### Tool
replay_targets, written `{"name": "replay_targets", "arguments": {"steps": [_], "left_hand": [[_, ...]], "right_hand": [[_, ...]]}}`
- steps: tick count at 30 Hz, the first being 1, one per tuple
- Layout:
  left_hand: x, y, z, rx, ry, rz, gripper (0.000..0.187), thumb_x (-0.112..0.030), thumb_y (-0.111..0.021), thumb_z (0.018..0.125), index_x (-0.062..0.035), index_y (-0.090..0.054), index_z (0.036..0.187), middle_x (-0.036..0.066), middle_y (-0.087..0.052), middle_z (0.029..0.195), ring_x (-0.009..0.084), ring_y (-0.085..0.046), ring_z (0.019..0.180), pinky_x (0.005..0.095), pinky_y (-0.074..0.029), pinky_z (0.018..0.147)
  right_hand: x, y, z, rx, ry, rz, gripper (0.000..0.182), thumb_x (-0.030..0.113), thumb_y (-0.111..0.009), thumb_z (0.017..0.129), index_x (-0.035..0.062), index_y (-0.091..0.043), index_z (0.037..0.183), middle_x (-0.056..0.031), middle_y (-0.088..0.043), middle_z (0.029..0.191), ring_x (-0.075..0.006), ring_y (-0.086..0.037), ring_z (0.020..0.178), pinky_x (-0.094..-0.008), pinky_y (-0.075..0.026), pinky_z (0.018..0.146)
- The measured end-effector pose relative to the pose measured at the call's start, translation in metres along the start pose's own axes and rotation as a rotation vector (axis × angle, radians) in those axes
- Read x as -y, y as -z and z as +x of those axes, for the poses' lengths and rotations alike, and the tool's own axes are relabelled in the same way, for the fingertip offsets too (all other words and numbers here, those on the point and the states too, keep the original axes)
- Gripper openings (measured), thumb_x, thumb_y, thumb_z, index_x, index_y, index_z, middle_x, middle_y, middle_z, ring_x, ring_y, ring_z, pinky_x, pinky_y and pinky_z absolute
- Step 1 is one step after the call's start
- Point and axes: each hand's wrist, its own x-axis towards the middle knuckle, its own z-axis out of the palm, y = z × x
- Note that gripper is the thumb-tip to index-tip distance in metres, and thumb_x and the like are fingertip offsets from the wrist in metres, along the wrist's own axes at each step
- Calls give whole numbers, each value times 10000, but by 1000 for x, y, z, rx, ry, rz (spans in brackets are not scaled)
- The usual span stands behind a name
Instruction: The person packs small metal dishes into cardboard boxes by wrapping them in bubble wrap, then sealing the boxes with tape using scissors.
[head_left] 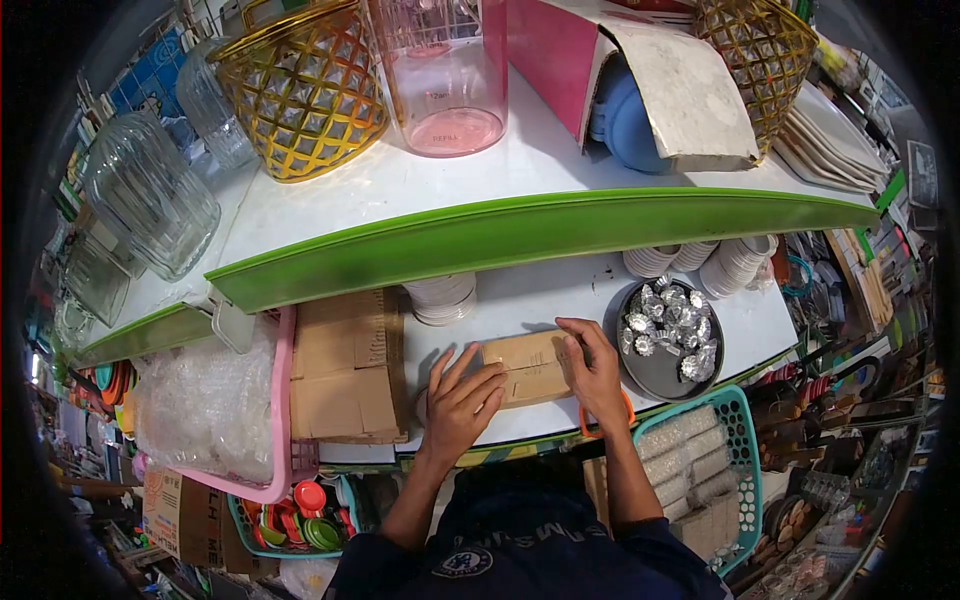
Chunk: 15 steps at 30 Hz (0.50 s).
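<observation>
A small flat brown cardboard box (530, 366) lies on the white lower shelf (540, 290). My left hand (462, 400) is at the box's left end, fingers spread, with fingertips near or on its edge. At the right end, my right hand (593, 370) rests its fingers against the box, thumb side toward it. Neither hand is closed around the box. An orange ring-like handle (628, 410) shows partly behind my right wrist.
A dark round pan (640, 373) of small silver moulds sits to the right, near stacked white cups (735, 268). Larger cardboard (345, 400) and a pink basket (281, 400) stand left. The green-edged upper shelf (540, 222) overhangs. A teal basket (750, 470) is at lower right.
</observation>
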Motion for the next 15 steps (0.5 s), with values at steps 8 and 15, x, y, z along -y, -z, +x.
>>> {"name": "replay_targets", "arguments": {"steps": [8, 15], "left_hand": [[-5, -3, -3, -17, 60, -20, 162, -81, -661, 845, -57, -721, 993, 59, -675, 1148, 274, -516, 1256, 471, -328, 1082], [-7, -5, -7, -128, 161, -119, 139, -15, -631, 851, -4, -692, 975, 128, -660, 1125, 292, -669, 963, 377, -532, 795]], "right_hand": [[13, 4, -1, 43, -28, -45, 248, 191, -601, 924, 25, -660, 1099, -152, -621, 1067, -301, -627, 936, -351, -494, 799], [40, 21, -3, 246, -119, -197, 303, 242, -649, 888, 54, -675, 1124, -157, -637, 1018, -324, -616, 913, -381, -494, 804]]}}
